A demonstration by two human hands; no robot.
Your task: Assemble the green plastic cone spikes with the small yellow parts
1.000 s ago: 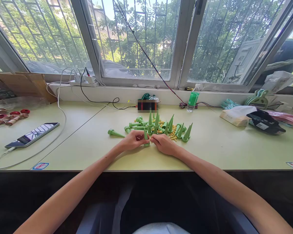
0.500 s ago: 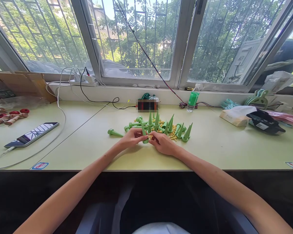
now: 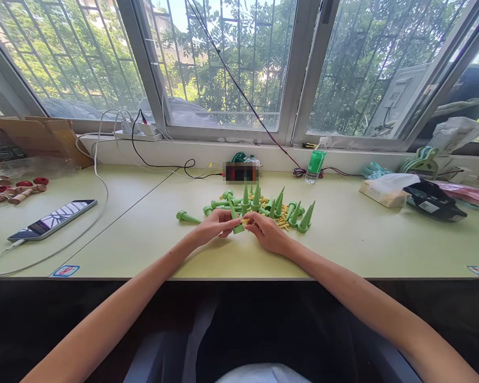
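Note:
My left hand [image 3: 212,227] is closed around a green plastic watering spike [image 3: 233,211], which points up and leans slightly left. My right hand [image 3: 269,232] pinches a small yellow plastic peg [image 3: 245,223] against the spike's right side, close to its wide base. How deep the peg sits in the spike cannot be made out. Just beyond my hands, several more green spikes [image 3: 278,204] stand or lie among a heap of small yellow pegs [image 3: 283,224]. One spike [image 3: 188,217] lies on its side, left of the group.
The pale table [image 3: 135,239] carries a phone [image 3: 52,219] with a white cable on the left, near red and wooden pieces [image 3: 24,191]. Behind the heap sits a blurred dark device [image 3: 241,173]. A water bottle [image 3: 315,160], tissue pack [image 3: 385,190] and black packet [image 3: 435,200] lie to the right.
The spike in my left hand has tilted a little to the left. My right fingers have shifted slightly on the yellow peg, and the other items have stayed put.

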